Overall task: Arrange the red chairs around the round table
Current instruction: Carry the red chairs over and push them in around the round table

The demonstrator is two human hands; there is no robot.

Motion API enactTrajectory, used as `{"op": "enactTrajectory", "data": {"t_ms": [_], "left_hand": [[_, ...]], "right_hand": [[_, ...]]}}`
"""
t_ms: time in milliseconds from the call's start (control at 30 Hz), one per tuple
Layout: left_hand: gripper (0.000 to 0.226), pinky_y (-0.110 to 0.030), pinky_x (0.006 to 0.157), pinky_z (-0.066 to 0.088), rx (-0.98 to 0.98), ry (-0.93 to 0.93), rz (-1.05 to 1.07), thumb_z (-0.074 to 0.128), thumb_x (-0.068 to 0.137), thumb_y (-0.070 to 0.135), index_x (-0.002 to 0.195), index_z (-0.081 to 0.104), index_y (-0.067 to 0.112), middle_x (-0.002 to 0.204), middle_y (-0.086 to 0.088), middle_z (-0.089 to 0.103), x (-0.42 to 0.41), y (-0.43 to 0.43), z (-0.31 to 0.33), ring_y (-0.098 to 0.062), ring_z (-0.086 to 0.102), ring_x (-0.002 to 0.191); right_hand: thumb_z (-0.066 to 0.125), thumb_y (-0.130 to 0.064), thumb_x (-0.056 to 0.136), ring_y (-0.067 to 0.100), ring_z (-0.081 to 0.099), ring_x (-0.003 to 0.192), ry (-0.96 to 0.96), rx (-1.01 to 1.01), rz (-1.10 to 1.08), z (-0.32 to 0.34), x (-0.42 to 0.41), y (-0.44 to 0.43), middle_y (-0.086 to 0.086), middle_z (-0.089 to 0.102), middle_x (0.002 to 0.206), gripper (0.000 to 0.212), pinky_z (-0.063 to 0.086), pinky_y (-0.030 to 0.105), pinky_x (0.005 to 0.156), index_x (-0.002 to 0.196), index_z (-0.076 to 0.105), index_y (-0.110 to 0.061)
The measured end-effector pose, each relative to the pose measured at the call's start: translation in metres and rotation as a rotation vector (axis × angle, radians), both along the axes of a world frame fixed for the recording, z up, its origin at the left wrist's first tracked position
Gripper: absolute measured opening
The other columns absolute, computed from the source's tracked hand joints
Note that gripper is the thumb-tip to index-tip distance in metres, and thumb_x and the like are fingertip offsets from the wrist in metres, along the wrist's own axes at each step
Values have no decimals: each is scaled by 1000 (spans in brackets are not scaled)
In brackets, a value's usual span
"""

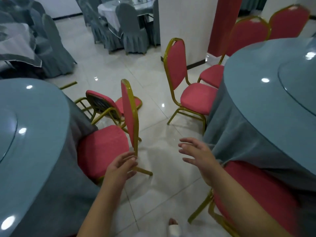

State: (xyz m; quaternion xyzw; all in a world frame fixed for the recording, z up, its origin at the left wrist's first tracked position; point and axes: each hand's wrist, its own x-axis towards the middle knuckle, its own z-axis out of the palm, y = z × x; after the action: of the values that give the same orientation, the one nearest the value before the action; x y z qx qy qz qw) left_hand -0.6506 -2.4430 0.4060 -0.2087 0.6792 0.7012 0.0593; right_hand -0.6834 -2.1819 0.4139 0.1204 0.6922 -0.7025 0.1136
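A red chair with a gold frame (109, 147) stands at the round blue table on the left (34, 134), seat toward it. My left hand (122, 165) is open, fingers against the lower back post of that chair. My right hand (196, 154) hovers open over the floor, touching nothing. Another red chair (106, 103) lies tipped over on the floor behind. At the right round table (273, 103) stand more red chairs: one (186, 82) in the aisle, one (239, 41) behind it, one (289, 21) farther back, and one (256, 194) near my right arm.
Tiled floor (153, 185) runs as an aisle between the two tables. A white pillar (184, 23) with a red panel stands behind. Grey-covered chairs (131, 29) and tables fill the back. My foot (173, 227) shows at the bottom edge.
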Motion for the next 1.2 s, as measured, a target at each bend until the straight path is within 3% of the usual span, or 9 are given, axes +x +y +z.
{"op": "enactTrajectory", "data": {"t_ms": [200, 467, 533, 600, 633, 833, 967, 1133, 1200], "left_hand": [[19, -38, 80, 59, 25, -22, -50, 66, 92, 15, 105, 75, 26, 109, -4, 74, -79, -3, 1, -23, 70, 101], [20, -39, 90, 57, 55, 130, -233, 62, 95, 18, 113, 70, 23, 114, 0, 71, -273, 7, 53, -17, 66, 108], [19, -38, 92, 57, 66, 129, -277, 62, 96, 21, 112, 70, 27, 114, 3, 70, -314, 17, 58, -14, 65, 108], [18, -38, 95, 54, 68, 119, -359, 63, 95, 26, 111, 69, 31, 115, 6, 68, -350, 31, 56, -12, 62, 110], [18, -39, 97, 53, 65, 105, -387, 63, 95, 28, 110, 69, 33, 116, 7, 67, -365, 39, 54, -12, 60, 112], [20, -36, 98, 46, 17, -24, -535, 63, 94, 36, 114, 63, 40, 119, 13, 60, -437, 78, 29, -7, 54, 110], [26, -45, 108, 44, -24, -102, -472, 64, 94, 35, 120, 62, 35, 126, 5, 59, -503, 93, 4, -15, 53, 116], [33, -41, 97, 43, -84, -213, -314, 66, 91, 36, 124, 59, 37, 136, 4, 51, -586, 112, -14, -19, 50, 119], [40, -40, 95, 42, -127, -270, -243, 67, 90, 36, 128, 56, 37, 140, 2, 48, -617, 116, -17, -22, 48, 122]], "right_hand": [[62, -32, 96, 13, 65, 107, -51, 24, -89, -7, -75, -10, -6, 68, 115, 18, 55, 33, 88, 113, 67, -33], [61, -30, 97, 13, 64, 108, -3, 100, -150, 31, -192, -19, -5, 67, 118, 17, 55, 37, 95, 112, 67, -31], [62, -29, 96, 12, 66, 107, 16, 117, -158, 41, -219, -16, -7, 68, 117, 17, 58, 28, 83, 111, 69, -32], [63, -32, 95, 9, 67, 101, 38, 113, -199, 45, -243, -13, -13, 70, 111, 16, 52, 12, 61, 110, 70, -35], [63, -32, 95, 8, 68, 99, 37, 111, -219, 45, -253, -11, -15, 71, 109, 16, 50, 10, 57, 109, 70, -36], [65, -25, 94, 9, 69, 99, -41, 98, -287, 24, -312, 19, -11, 72, 109, 17, 53, 20, 71, 108, 72, -31], [65, -21, 94, 17, 68, 103, -90, 82, -279, 4, -387, 50, -4, 73, 109, 16, 57, 35, 86, 106, 73, -28], [64, -27, 94, 5, 70, 97, -71, 61, -122, -3, -504, 84, -14, 74, 104, 16, 55, 19, 70, 105, 73, -35], [65, -26, 94, 2, 69, 98, -47, 44, -38, -1, -551, 97, -15, 73, 106, 18, 56, 19, 74, 105, 73, -37]]}}
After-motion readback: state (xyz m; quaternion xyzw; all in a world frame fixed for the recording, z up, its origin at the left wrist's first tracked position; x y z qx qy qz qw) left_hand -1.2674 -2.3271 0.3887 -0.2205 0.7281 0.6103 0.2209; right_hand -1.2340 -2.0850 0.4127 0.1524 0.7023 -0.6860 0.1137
